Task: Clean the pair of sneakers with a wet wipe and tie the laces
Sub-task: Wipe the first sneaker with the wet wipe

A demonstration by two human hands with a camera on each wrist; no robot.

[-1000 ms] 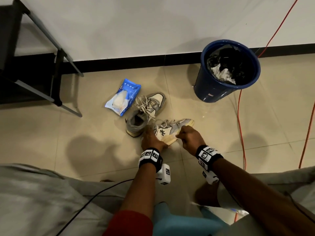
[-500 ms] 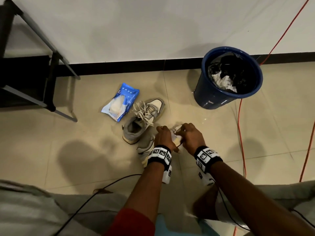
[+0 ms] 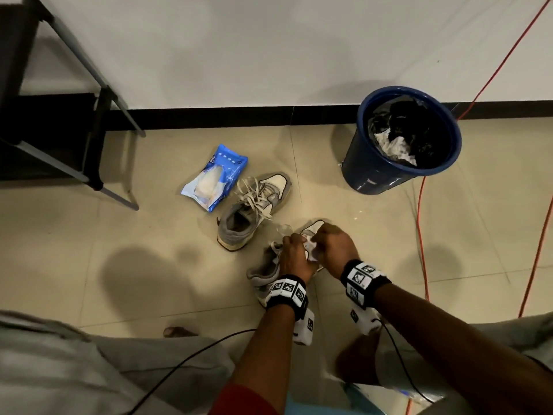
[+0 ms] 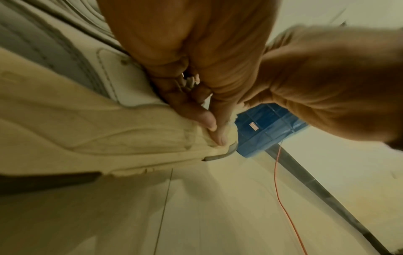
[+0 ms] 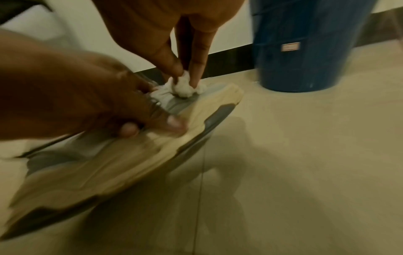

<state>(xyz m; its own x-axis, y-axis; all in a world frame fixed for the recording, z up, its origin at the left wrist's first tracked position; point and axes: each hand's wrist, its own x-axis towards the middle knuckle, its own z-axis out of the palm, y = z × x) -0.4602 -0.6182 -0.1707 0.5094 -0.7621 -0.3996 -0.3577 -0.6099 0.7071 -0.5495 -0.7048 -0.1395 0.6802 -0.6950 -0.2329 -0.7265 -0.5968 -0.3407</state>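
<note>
My left hand (image 3: 294,253) grips the near grey-and-white sneaker (image 3: 264,272), tilted on the floor with its cream sole (image 5: 130,158) facing right. In the left wrist view its fingers (image 4: 209,120) curl over the sole's edge. My right hand (image 5: 185,75) pinches a crumpled white wet wipe (image 5: 183,87) between thumb and fingers and presses it on the sneaker's toe. The other sneaker (image 3: 254,211) stands just behind with its laces loose and untied. The held sneaker's laces are mostly hidden by my hands.
A blue pack of wipes (image 3: 214,178) lies left of the far sneaker. A blue bin (image 3: 401,139) holding used wipes stands at the right by the wall. An orange cable (image 3: 422,235) runs along the floor on the right. A black metal frame (image 3: 89,130) stands at the left.
The held sneaker has been turned from lying sideways to pointing its toe away from me. Both hands have come closer together over its front, the right one with the wipe.
</note>
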